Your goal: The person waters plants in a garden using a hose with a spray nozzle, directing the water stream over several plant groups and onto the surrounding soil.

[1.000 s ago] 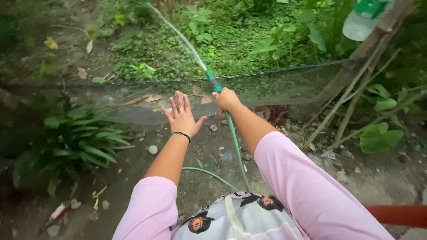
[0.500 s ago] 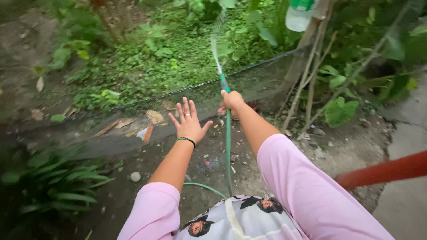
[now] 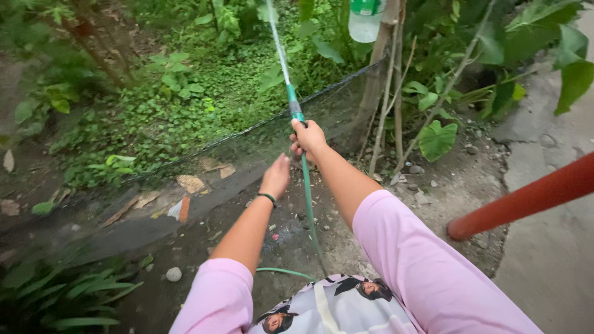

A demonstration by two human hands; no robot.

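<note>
A dark mesh fence is strung low across the plot and tied at its right end to a bundle of wooden stakes; it is taken as the landmark here. Beyond the fence a bed of low green ground cover is seen, and that side is where the water is aimed, so the fence probably marks off the planted area. An upturned clear plastic bottle with a green cap is fixed at the top of the stakes, above the fence's right end. On the near side of the fence, bare soil with pebbles is crossed by a thin green hose, which runs from the person's lap straight up toward the fence top. To the right of the fence a red-orange pole is seen slanting over a concrete path. The hose end is gripped in the right hand, just short of the fence line: the fingers are curled tightly around it, with the green nozzle sticking out past the knuckles, so the jet clears the mesh and lands beyond it. The left hand is held just left of the hose and slightly nearer than the right, not touching it as far as can be judged; its fingers are pointed away and loosely together, holding nothing.
</note>
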